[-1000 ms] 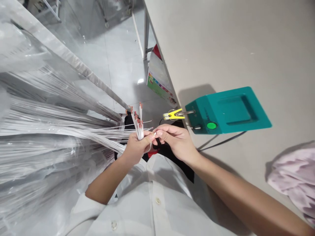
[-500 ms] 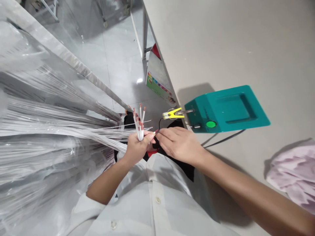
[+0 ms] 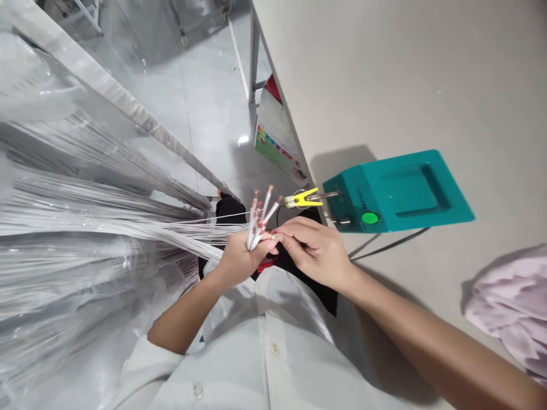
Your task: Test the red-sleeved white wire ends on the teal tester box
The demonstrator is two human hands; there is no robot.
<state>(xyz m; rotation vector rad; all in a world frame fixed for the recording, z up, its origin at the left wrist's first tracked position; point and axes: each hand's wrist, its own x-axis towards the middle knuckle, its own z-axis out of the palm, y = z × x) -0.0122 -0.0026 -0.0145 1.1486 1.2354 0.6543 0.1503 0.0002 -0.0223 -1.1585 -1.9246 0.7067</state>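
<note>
My left hand (image 3: 240, 256) is closed around a bunch of white wires (image 3: 257, 228) whose bare copper ends point up and away from me. My right hand (image 3: 318, 250) meets it at the fingertips, thumb and index finger pinched together. What lies in that pinch is hidden by the fingers; a wire end may be there, but it is too small to make out. Just beyond my right hand, a yellow clip (image 3: 303, 198) sits on a metal rod of the teal device (image 3: 410, 193), which has a green button (image 3: 370, 218).
Long bundles of white wires (image 3: 85, 205) stretch across the left side under clear plastic, beside a pale rail (image 3: 141, 117). The teal device stands on a beige table (image 3: 384, 74). Pink cloth (image 3: 508, 296) lies at right. A printed box (image 3: 277, 142) stands beneath the table edge.
The copper ends in my left hand have tipped to the right and spread. My right hand's fingers have curled into a tighter pinch by the left thumb. The view has shifted slightly.
</note>
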